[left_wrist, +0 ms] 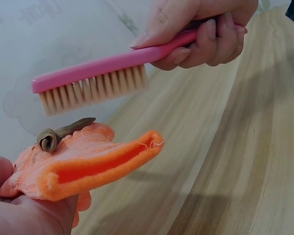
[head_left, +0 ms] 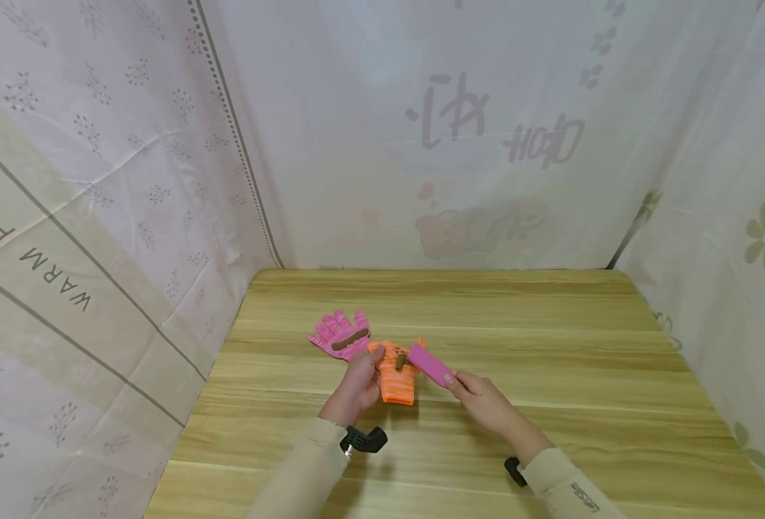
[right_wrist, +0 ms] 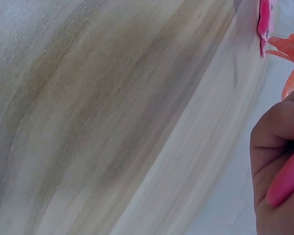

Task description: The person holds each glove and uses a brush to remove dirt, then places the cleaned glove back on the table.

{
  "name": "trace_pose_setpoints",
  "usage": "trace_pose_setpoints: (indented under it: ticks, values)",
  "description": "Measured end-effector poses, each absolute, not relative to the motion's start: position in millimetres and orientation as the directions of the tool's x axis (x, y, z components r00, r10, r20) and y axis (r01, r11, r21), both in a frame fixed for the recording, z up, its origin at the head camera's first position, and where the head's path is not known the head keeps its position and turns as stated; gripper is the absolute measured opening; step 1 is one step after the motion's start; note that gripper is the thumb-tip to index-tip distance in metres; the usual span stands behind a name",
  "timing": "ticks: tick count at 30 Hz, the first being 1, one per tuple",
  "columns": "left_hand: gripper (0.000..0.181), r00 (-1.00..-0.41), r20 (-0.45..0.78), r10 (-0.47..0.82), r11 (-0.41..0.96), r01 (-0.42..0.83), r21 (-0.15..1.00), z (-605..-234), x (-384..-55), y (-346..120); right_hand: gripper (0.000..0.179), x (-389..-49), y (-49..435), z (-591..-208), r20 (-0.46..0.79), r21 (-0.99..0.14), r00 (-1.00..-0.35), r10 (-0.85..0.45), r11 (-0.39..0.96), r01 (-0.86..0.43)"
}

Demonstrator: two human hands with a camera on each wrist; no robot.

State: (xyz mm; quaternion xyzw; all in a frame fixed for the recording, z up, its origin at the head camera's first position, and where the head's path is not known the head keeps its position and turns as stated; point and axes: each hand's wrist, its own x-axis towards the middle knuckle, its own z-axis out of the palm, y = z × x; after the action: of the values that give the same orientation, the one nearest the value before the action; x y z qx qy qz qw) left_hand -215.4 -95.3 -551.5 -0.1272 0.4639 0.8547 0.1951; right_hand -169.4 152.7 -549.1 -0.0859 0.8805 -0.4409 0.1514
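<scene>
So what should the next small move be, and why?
Probably lower the pink brush onto the brown curled piece: the bristles face down, a gap above that piece, and the left grip holds the orange glove beneath it.

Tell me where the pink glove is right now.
In the head view, the pink glove lies on the wooden table, left of centre, just beyond the left hand and beside the orange glove that hand holds.
</scene>
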Motion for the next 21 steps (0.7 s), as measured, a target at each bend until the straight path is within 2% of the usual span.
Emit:
trace_pose_setpoints:
  ticks: [5,12,21]
  values:
    - [0.025,-0.887,-0.383,0.258,-0.465,-0.462,0.755,-554.4,-213.4,-91.2,0.045,-168.3,148.6,-545.1,-0.171,-0.823,-0.943,-0.287,0.568,-0.024]
    - [0.041,-0.857,-0.339,0.389,-0.436,-0.495,0.752,-555.0,-207.5,-81.0,0.046,-168.5,135.6,-537.9,-0.134,-0.857,-0.939,-0.317,0.512,-0.051]
    - [0.02,-0.861,-0.351,0.368,-0.36,-0.48,0.8,-560.3,-209.1,-73.1,0.043,-168.6,122.7,-531.3,-0.105,-0.864,-0.943,-0.316,0.498,-0.07]
